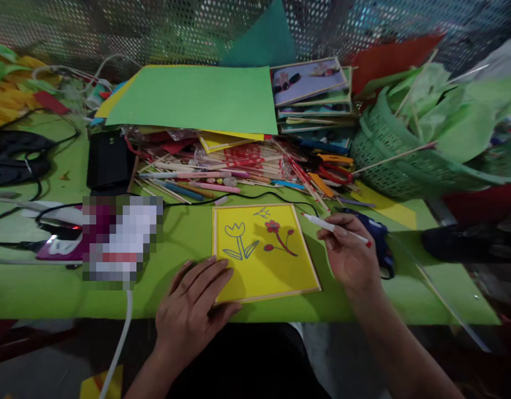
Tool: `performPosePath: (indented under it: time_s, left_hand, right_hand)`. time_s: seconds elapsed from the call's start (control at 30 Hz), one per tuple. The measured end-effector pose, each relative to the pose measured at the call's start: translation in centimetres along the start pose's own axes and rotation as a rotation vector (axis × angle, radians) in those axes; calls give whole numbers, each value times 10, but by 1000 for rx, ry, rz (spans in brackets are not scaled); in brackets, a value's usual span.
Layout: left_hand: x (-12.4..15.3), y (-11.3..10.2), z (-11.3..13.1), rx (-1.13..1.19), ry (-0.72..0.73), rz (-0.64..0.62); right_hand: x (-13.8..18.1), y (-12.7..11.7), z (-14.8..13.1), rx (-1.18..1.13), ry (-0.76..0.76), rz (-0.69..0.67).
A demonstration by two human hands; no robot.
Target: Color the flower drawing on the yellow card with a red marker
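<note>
Left hand: my left hand lies flat and open on the lower left corner of the yellow card; it presses the card down and grasps nothing.
Right hand: my right hand is closed around a white pen, with the tip toward the card's upper right corner, just off its edge.
Card: it lies flat on the green table cover, in front of me, between my two hands. It is square, smooth, with a pale border, and has a blue tulip outline and a small red flower drawn on it.
Risk, smear: I think the fresh ink can smudge if my palm slides over the drawing.
Risk, slip: smooth card on smooth cover may turn if I press less.
Risk, cable: the black cable runs just behind the card and may catch my pen hand.
Behind: a pile of thin wooden sticks, a green paper sheet, a woven green basket.
</note>
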State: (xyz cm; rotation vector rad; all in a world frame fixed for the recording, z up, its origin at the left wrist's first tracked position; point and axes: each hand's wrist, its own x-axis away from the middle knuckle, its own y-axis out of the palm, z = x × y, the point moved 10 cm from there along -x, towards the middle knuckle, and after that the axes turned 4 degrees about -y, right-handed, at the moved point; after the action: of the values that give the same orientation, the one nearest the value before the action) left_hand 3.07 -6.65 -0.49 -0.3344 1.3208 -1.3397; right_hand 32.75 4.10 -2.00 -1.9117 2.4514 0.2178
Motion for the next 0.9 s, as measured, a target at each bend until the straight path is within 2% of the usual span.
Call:
performPosePath:
  time_s: [0.37,0.57,0.9]
  left_hand:
    - [7,0,8,68,103,-33]
    - [9,1,5,84,46,0]
    - [8,-2,4,144,37,8]
  right_hand:
    - [-6,-3,-5,48,-70,-1]
    - [-9,-7,1,-40,-37,40]
    - [-11,-9,2,-59,-51,58]
